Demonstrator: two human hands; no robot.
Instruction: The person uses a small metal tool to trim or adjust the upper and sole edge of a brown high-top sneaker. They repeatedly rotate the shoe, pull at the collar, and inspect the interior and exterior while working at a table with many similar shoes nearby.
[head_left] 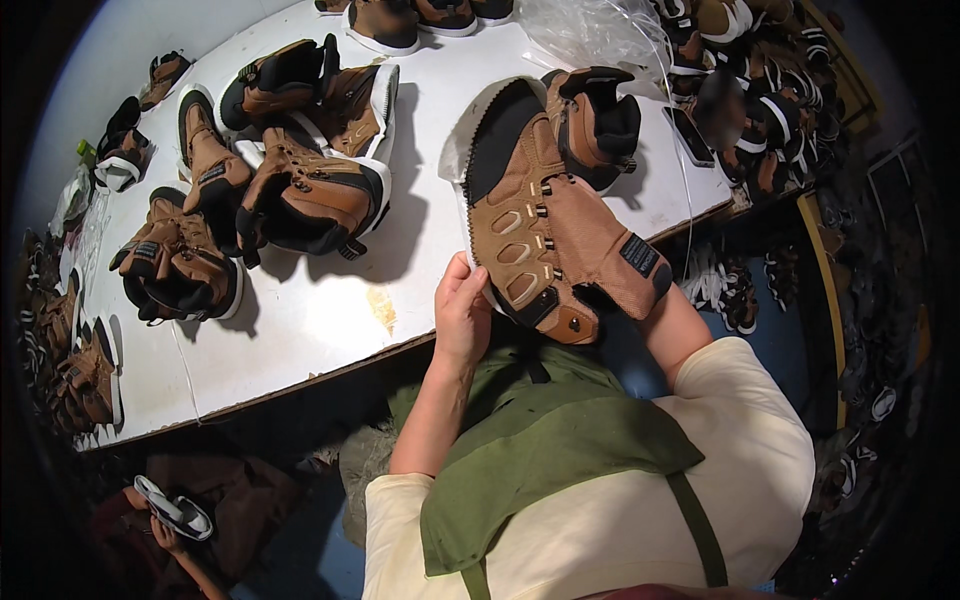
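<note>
I hold a brown and black lace-up boot (540, 220) above the near edge of the table, its side with oval panels turned up. My left hand (465, 305) pinches the pale sole edge near the heel, thumb on top. My right forearm (675, 330) runs behind the boot's loose brown tongue (605, 245); the right hand itself is hidden by the boot. A whitish flap (460, 140) shows beside the black toe. Just beyond, another brown boot (605, 125) stands on the table.
Several brown boots (310, 195) cluster on the left of the white table (290, 345). Clear plastic bags (590, 40) lie at the back, beside a heap of shoes (770, 110) at right. At lower left, another person's hand (165, 535) holds a white shoe part (175, 510).
</note>
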